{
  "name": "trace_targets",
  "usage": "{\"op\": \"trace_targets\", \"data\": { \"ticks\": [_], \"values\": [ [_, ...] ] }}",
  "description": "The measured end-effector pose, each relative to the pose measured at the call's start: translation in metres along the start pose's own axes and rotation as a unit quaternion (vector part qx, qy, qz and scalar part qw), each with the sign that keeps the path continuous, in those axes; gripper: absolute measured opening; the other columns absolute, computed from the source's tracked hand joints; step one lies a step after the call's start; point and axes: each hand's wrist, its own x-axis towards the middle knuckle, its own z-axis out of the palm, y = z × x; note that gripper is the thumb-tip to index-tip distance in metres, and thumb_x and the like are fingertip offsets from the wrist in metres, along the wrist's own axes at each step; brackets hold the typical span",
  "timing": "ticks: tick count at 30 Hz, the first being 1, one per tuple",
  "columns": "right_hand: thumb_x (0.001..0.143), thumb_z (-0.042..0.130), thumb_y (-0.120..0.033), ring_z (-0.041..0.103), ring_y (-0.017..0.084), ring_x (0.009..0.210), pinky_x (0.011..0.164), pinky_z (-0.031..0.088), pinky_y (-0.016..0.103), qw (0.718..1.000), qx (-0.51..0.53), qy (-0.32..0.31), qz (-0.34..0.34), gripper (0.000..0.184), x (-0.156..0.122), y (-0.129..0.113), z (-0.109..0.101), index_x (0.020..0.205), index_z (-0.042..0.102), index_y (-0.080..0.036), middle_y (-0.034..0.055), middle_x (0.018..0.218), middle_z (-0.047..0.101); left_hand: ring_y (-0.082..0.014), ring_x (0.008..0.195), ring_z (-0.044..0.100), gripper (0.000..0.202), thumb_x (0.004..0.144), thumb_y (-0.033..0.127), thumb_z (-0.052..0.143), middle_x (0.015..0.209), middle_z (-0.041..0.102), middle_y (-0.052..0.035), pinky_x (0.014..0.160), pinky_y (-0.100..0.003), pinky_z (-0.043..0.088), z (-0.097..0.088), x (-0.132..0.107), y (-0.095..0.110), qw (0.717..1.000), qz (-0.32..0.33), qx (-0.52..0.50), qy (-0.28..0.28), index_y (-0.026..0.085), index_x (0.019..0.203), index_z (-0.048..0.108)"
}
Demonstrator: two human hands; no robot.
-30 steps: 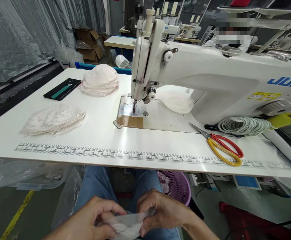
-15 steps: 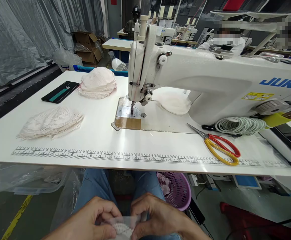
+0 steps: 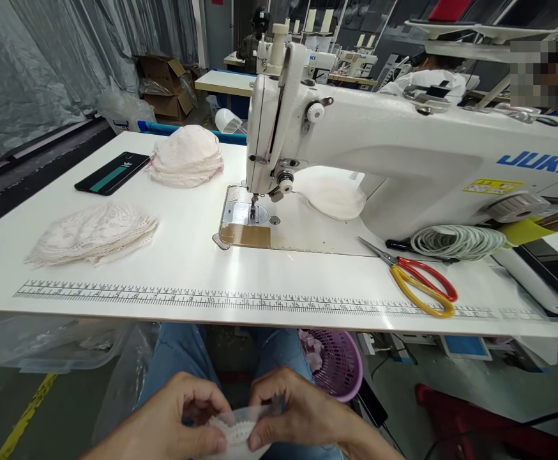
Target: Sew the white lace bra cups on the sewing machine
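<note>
Both hands are low over my lap, below the table's front edge. My left hand (image 3: 176, 421) and my right hand (image 3: 298, 412) each pinch the same small piece of white lace-edged fabric (image 3: 235, 431), fingers closed on it from either side. On the white table (image 3: 279, 275) above stands a white sewing machine (image 3: 379, 147), its needle over the metal plate (image 3: 245, 217). A flat pile of lace pieces (image 3: 92, 233) lies at the table's left. A stack of pink padded cups (image 3: 186, 156) sits further back.
Red and yellow scissors (image 3: 420, 281) and a coil of white cord (image 3: 456, 241) lie at the right. A dark phone (image 3: 111, 172) rests at the back left. A purple basket (image 3: 334, 361) stands under the table, a clear plastic bin (image 3: 49, 342) at the left. Other people sit at machines behind.
My hands have drawn closer together on the fabric piece, and its lace edge now shows between my fingertips. The view has shifted slightly.
</note>
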Motion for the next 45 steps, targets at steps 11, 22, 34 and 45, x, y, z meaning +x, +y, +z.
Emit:
{"op": "trace_targets", "data": {
  "ticks": [11,22,34,45],
  "values": [
    [0.062,0.075,-0.06,0.041,0.008,0.055,0.05,0.03,0.019,0.999,-0.039,0.031,-0.009,0.048,-0.005,0.012,0.0,0.066,0.065,-0.013,-0.004,0.059,0.05,-0.0197,0.079,0.05,0.038,0.068,0.054,0.071,0.078,0.06,-0.0013,0.073,-0.024,0.038,0.01,0.008,-0.022,0.998,0.052,0.02,0.016,0.019,0.085,0.072],
    [0.071,0.069,-0.059,0.042,0.009,0.057,0.051,0.026,0.021,0.987,-0.142,0.075,-0.013,0.045,-0.01,0.0,0.007,0.063,0.061,-0.015,-0.0056,0.06,0.046,-0.0149,0.067,0.043,0.053,0.07,0.066,0.065,0.069,0.045,-0.0011,0.062,-0.024,0.032,0.034,0.021,-0.037,0.985,0.133,-0.112,0.018,0.013,0.065,0.068],
    [0.074,0.07,-0.05,0.049,0.013,0.073,0.061,0.036,0.02,0.979,-0.194,0.054,0.031,0.032,-0.021,0.021,0.005,0.079,0.065,-0.019,-0.0029,0.073,0.052,-0.0152,0.065,0.038,0.058,0.071,0.071,0.06,0.06,0.037,0.0009,0.059,-0.023,0.03,0.039,0.018,-0.045,0.991,0.097,-0.085,0.029,0.015,0.057,0.068],
    [0.065,0.082,-0.024,0.05,0.01,0.07,0.065,0.033,0.019,0.976,-0.192,0.105,0.026,0.021,-0.021,-0.003,0.014,0.068,0.062,-0.018,-0.0067,0.069,0.051,-0.0113,0.058,0.032,0.06,0.075,0.07,0.056,0.062,0.038,0.0017,0.053,-0.022,0.024,0.038,0.015,-0.048,0.986,0.093,-0.142,0.0,0.012,0.066,0.067]
  ]
}}
